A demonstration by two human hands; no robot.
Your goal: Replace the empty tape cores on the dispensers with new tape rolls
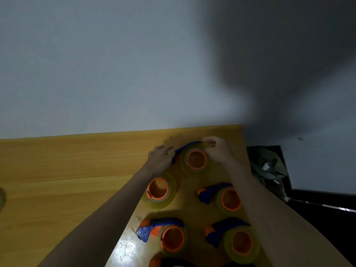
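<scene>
Motion blur hides my fingertips, but I see my left hand (160,157) gripping the far blue dispenser (185,149) and my right hand (217,149) pinching its tape roll (196,159), with four more rolls crowding the desk (67,170) near its right edge.

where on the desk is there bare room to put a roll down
The wooden table is bare left of the left hand and forearm. Right of it, dispensers and the loose tape roll crowd to the edge.
</scene>
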